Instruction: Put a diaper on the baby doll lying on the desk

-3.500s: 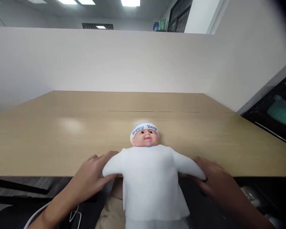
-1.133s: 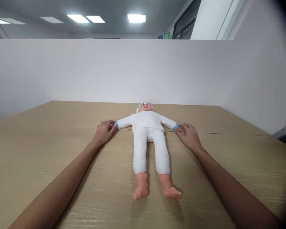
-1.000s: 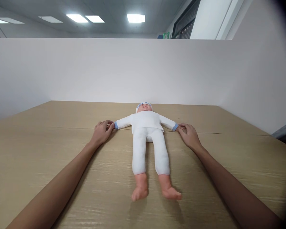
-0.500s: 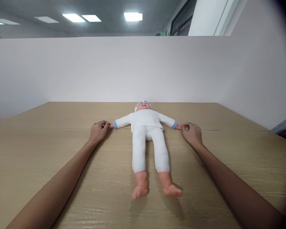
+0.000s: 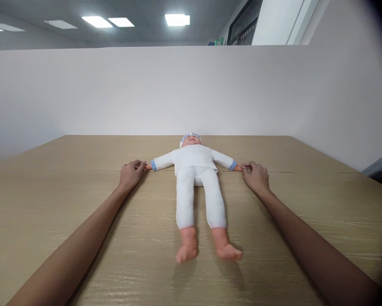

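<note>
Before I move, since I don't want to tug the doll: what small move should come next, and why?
Perhaps ease the left hand and right hand open: both pinch the doll's hands, and the doll lies face up on the table.

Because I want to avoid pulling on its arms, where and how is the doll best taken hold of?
Probably hold the doll by its torso, just below the outspread arms, the left hand and right hand coming in from opposite sides. It lies on its back, and the torso is broader than the arms, with both its sides in view.
</note>
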`<control>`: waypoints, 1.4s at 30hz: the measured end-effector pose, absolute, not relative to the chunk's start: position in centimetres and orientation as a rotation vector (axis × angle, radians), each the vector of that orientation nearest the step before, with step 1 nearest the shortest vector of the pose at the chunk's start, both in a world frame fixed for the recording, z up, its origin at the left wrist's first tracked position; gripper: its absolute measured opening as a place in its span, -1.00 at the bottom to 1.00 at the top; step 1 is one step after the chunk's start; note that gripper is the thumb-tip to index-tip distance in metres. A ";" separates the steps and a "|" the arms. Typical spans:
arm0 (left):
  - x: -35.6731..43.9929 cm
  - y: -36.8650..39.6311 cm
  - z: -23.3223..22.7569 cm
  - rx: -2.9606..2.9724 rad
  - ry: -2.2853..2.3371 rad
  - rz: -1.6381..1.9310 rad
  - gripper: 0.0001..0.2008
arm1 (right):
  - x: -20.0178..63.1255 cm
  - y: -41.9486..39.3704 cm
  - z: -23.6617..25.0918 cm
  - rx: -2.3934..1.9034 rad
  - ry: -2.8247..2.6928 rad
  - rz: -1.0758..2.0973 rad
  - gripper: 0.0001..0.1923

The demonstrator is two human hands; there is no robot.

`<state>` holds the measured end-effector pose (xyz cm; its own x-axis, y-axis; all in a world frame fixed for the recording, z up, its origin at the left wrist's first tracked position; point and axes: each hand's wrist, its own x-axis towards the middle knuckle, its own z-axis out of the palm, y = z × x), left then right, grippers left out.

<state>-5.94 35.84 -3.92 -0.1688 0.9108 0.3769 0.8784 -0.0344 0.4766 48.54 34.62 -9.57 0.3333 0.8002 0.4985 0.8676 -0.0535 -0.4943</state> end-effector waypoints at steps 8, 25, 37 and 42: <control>-5.9 36.0 -4.1 1.970 2.189 0.978 -0.46 | 48.6 34.8 -9.8 -1.852 -1.476 -0.108 -0.70; -5.6 35.9 -3.7 1.922 2.219 0.956 -0.47 | 49.4 35.9 -11.0 -1.827 -1.428 -0.116 -0.68; -5.4 36.1 -3.7 1.893 2.250 0.957 -0.50 | 49.1 35.7 -10.7 -1.828 -1.427 -0.112 -0.70; -5.2 35.7 -3.7 1.952 2.201 1.006 -0.52 | 48.0 34.3 -9.2 -1.785 -1.417 -0.137 -0.69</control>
<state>-5.22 35.67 -3.70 -0.2111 0.8992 0.3833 0.8783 0.0023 0.4781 47.98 34.26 -9.25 0.3570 0.7572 0.5470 0.8478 -0.0168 -0.5300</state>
